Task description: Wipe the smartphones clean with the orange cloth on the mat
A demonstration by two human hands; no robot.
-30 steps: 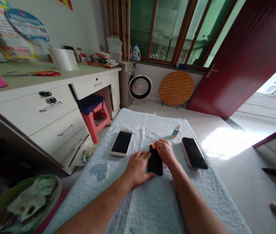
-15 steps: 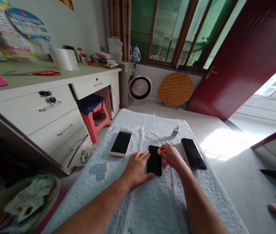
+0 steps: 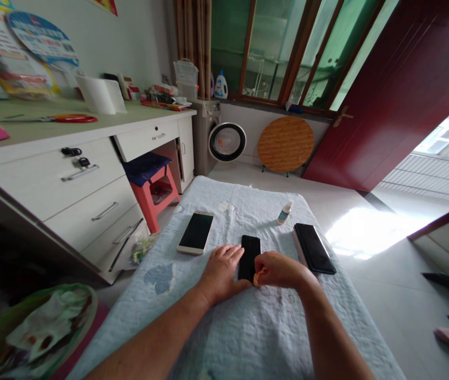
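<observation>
A black phone (image 3: 250, 253) lies face up in the middle of a pale blue quilted cloth (image 3: 248, 327). My left hand (image 3: 223, 273) rests flat along the phone's left edge, fingers stretched out and touching it. My right hand (image 3: 279, 269) is closed in a pinch on a small orange wipe (image 3: 256, 278), pressed at the phone's near right corner.
A gold-framed phone (image 3: 196, 232) lies left on the cloth, a dark phone (image 3: 314, 255) right, a small white bottle (image 3: 284, 212) behind. White desk drawers (image 3: 90, 206) and a red stool (image 3: 151, 184) stand left. A green bag of rubbish (image 3: 38, 327) sits near left.
My right hand with the orange wipe has slid from the phone's far end down to its near right corner. My left hand has stayed on the phone's left edge.
</observation>
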